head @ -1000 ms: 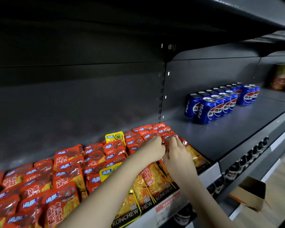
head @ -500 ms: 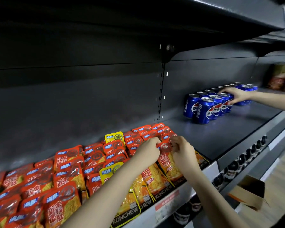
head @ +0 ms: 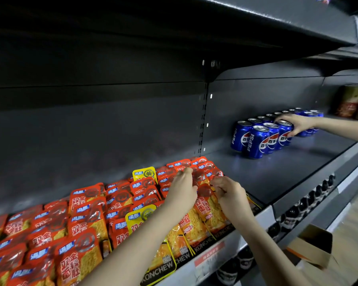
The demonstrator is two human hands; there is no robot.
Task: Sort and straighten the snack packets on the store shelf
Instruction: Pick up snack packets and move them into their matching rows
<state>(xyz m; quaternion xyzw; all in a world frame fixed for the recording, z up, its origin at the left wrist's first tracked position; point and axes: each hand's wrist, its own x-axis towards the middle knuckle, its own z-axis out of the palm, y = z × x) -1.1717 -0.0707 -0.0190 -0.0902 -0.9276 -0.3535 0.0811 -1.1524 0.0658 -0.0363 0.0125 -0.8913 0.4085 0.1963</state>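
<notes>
On the shelf (head: 281, 182), rows of red snack packets (head: 85, 230) spread beneath and left of both hands. Left hand (head: 182, 189) and right hand (head: 228, 194) each pinch, apparently, the packet (head: 204, 189) between them. Pull evenly, square its edge, then press flat.

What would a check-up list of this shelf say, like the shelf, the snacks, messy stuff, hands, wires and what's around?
Surface: dark metal shelf, bare right of the snacks.
Job's things: red packets in overlapping rows; two yellow packets mixed in.
Clutter: Pepsi cans farther right.
Grippers: left hand and right hand pinch red packets at the row's right end.
Cables: nothing seen.
Surroundings: another person's hand on the cans; cardboard box below; bottles on the lower shelf.
</notes>
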